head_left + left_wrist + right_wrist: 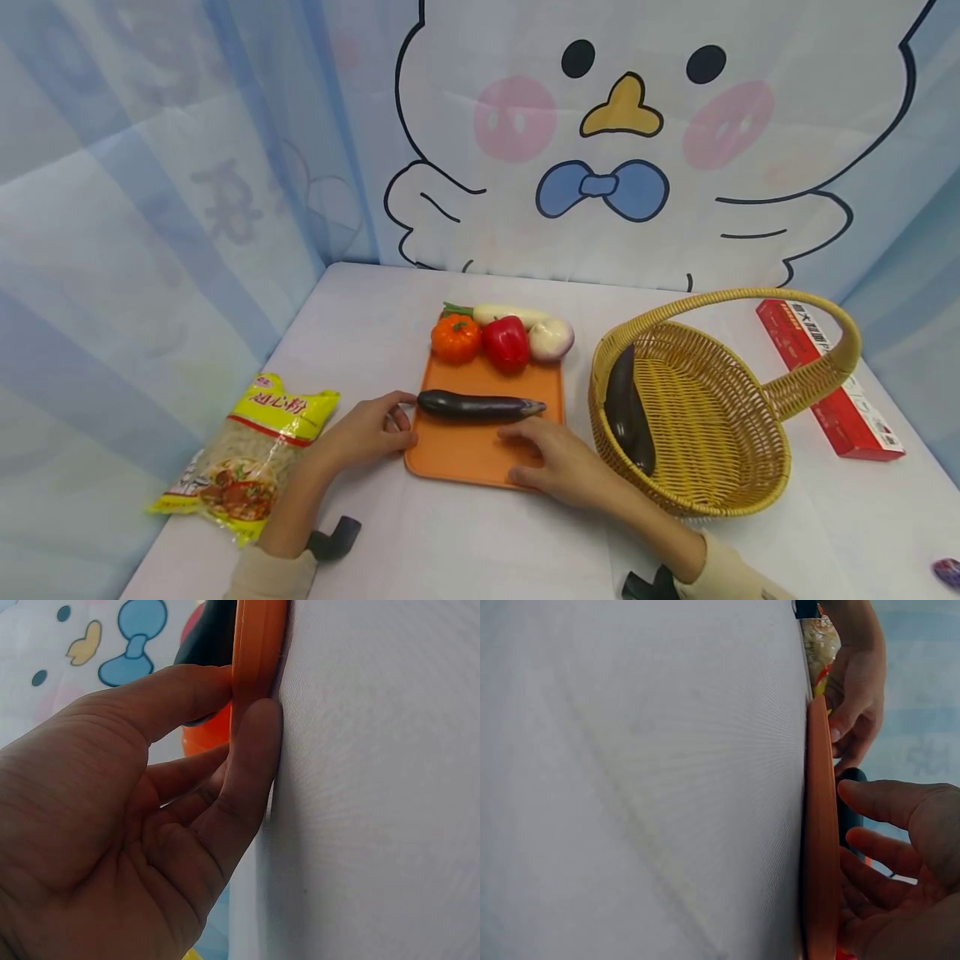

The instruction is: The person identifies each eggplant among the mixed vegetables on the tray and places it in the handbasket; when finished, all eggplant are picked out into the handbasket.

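Observation:
An orange tray (465,454) lies on the white table. My left hand (375,429) pinches its left edge with thumb and finger, as the left wrist view shows close up. A dark eggplant (480,406) lies across the tray, its stem end to the right. Above the front right part of the tray, my right hand (562,462) has its fingers loosely bent, holding nothing; whether its fingertips touch the tray is unclear. Behind the eggplant sit an orange pumpkin (456,339), a red bell pepper (506,343), a purple-white turnip (551,340) and a long white radish (510,314).
To the right stands a woven basket (705,408) with a raised handle and a second eggplant (628,412) inside. A red box (862,417) lies beyond it. At left is a yellow noodle bag (247,458), by the left forearm. A small purple item (948,572) lies at far right.

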Demonstrator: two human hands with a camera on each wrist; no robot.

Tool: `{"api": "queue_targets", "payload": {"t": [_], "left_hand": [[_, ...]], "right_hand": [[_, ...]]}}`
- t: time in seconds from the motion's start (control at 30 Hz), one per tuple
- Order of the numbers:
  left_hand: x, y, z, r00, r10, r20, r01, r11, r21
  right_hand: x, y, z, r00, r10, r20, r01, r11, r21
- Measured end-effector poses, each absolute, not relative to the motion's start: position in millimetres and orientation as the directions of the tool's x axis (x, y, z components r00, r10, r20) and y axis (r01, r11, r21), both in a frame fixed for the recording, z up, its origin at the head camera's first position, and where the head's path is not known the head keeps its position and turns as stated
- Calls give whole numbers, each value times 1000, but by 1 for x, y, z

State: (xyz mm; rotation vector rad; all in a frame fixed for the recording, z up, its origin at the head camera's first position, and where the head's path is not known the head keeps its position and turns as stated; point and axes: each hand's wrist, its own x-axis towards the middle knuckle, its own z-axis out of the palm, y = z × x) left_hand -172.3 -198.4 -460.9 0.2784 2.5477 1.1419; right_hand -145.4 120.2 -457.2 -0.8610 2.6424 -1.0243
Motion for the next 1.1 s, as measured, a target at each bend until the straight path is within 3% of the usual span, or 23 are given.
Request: {"api": "queue_targets", "payload": {"t": [0.33,0.67,1.1], "left_hand": [[-172,-199,-463,-922,320,-217,44,644,764],[-172,-199,-462,-922,322,-216,46,644,764],[-171,-199,-460,-924,316,-215,50,658,752]], "right_hand": [[-148,120,-451,-861,-498,103,-407,555,-726],[-158,118,-446,-887,-381,260,-451,601,-659],[-169,115,-454,-927,-320,194,-365,657,-660]]}}
